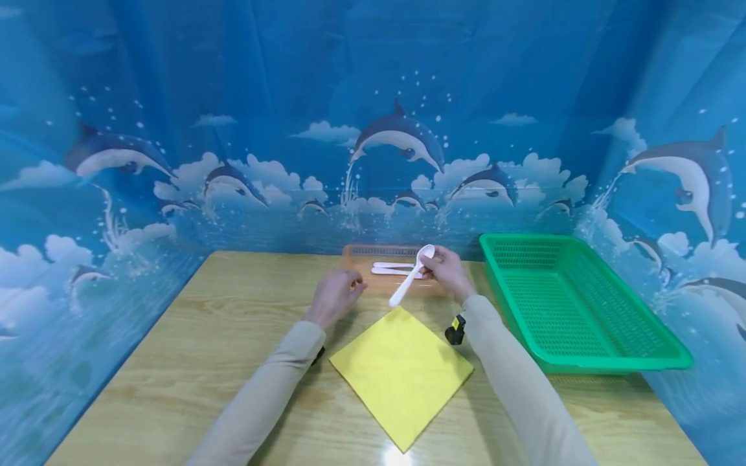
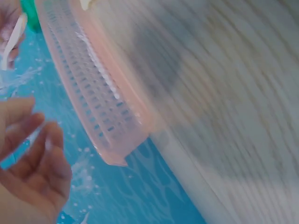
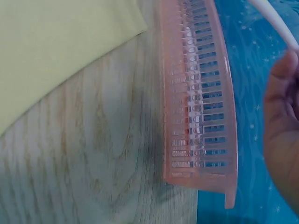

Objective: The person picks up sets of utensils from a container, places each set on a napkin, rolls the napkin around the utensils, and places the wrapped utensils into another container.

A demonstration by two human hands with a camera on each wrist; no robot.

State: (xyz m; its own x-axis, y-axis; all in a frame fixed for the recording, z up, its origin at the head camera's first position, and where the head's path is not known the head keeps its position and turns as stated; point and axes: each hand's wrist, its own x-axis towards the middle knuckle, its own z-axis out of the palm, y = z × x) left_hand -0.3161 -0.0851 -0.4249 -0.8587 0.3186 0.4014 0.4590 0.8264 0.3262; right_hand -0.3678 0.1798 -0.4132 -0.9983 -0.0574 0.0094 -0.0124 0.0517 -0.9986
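Note:
Between thumb and fingers, my right hand (image 1: 445,268) pinches a white spoon (image 1: 410,277) near its bowl, with the handle slanting down to the left. The spoon is held over the front of a pink-orange slotted basket (image 1: 355,259), where more white utensils (image 1: 389,268) lie. In the right wrist view the spoon's handle (image 3: 275,18) shows above the hand. My left hand (image 1: 337,294) hovers by the basket's left front corner, its fingers loosely bent and holding nothing. Just in front lies a yellow square cloth (image 1: 402,375), one corner pointing at the basket.
A large green slotted basket (image 1: 583,359) stands on the right side of the wooden table (image 1: 233,310). Behind the table hangs a blue curtain (image 1: 291,77) printed with dolphins, meeting the table's back edge.

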